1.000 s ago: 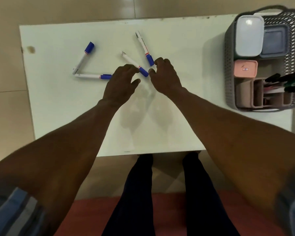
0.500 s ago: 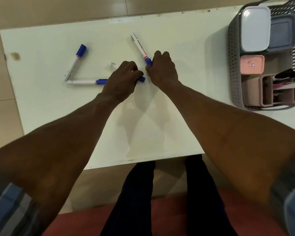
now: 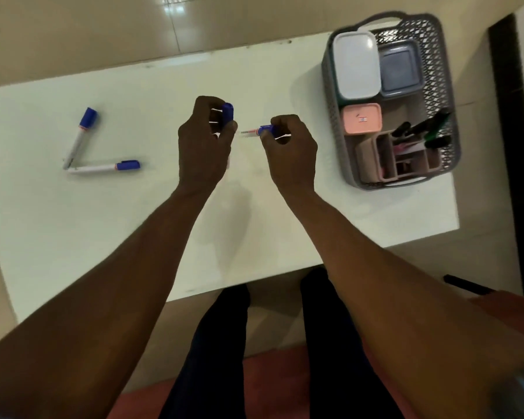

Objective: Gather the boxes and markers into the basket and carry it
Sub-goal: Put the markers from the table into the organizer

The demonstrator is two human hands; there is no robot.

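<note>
My left hand point(image 3: 203, 140) is closed around a blue-capped white marker point(image 3: 228, 112), its cap sticking up past my fingers. My right hand point(image 3: 289, 149) grips a second blue-capped marker point(image 3: 256, 132) that points left toward my other hand. Both hands are lifted above the middle of the white table point(image 3: 133, 237). Two more blue-capped markers lie on the table at the left: one slanted point(image 3: 80, 137), one level point(image 3: 103, 167), their tails meeting. The grey basket point(image 3: 448, 122) stands at the right and holds a white box point(image 3: 356, 65), a grey-blue box point(image 3: 400, 69), a pink box point(image 3: 362, 117) and dark markers point(image 3: 424, 128).
A pink divided organizer point(image 3: 372, 158) sits in the basket's near end. The table's near edge runs just above my dark-trousered legs point(image 3: 221, 343). A dark vertical post point(image 3: 508, 146) stands right of the table. Tiled floor lies beyond the far edge.
Both hands closed on the two middle markers and lifted them off the table. The view shifted, so the basket now sits further left in frame.
</note>
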